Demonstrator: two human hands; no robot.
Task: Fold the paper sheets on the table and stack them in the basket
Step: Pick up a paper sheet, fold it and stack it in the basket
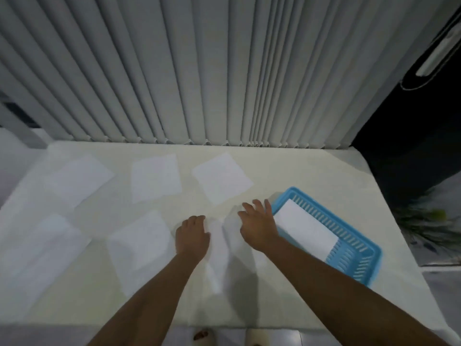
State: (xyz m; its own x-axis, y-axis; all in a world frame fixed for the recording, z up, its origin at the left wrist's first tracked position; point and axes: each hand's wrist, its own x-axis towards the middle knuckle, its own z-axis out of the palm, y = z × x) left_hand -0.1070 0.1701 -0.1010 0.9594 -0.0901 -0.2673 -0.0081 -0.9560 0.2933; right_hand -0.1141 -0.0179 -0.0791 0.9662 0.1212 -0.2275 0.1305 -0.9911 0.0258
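**A:** Looking at the middle sheet (219, 245): it's at the desk's (287, 171) near edge, one side lifted (pretty blurry). Right hand (258, 227) rests on it, fingers straight and spread.

**B:** Left hand (192, 237)?

**A:** At the sheet's left edge, fingers bent down, can't tell if they pinch it. Blue basket (371, 258) just right holds a folded sheet (304, 228). Five flat sheets (154, 178) lie beyond and left.

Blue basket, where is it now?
In the head view, the blue basket sits at the right of the table, beside the right hand, with folded paper inside.
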